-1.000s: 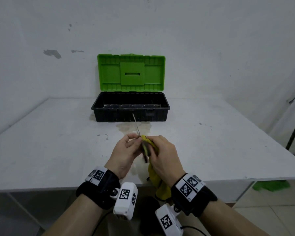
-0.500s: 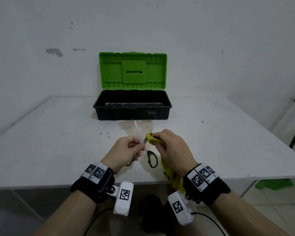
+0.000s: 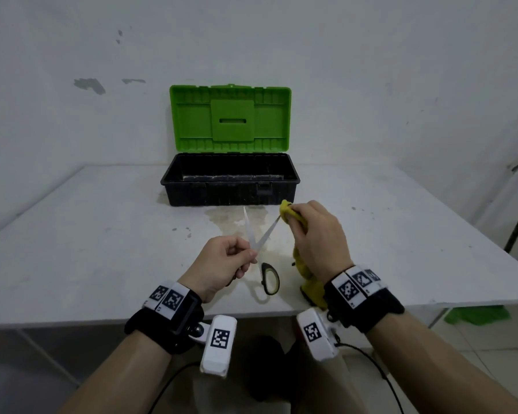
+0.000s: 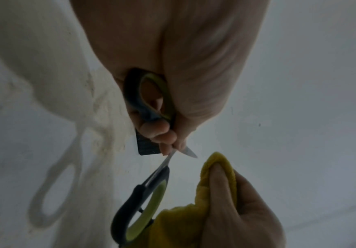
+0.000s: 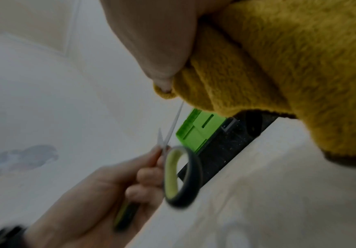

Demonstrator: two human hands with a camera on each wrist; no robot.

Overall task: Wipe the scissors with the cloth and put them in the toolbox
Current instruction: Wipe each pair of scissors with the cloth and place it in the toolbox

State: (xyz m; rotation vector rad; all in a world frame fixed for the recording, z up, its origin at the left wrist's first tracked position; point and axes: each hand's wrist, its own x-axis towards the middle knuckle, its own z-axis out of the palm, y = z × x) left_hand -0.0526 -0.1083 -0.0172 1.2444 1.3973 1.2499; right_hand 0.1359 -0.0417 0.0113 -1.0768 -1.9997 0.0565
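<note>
The scissors (image 3: 262, 243) have black-and-green handles and stand open in a V above the table, blades pointing away from me. My left hand (image 3: 225, 267) grips them near the pivot, one handle loop (image 4: 151, 95) tucked into the palm and the other loop (image 3: 270, 282) hanging free. My right hand (image 3: 314, 237) pinches the yellow cloth (image 3: 289, 211) around the tip of the right blade (image 5: 176, 124); the rest of the cloth (image 5: 289, 67) hangs under that hand. The toolbox (image 3: 231, 186), black with a raised green lid (image 3: 230, 118), stands open behind the hands.
The white table (image 3: 87, 249) carries a yellowish stain (image 3: 231, 218) in front of the toolbox. Its near edge runs just under my wrists. A grey-white wall stands close behind the toolbox. Something green (image 3: 476, 315) lies on the floor at the right.
The scissor blades have opened wider, and my right hand has slid the cloth up and to the right along one blade to its tip. The left hand has kept its grip.
</note>
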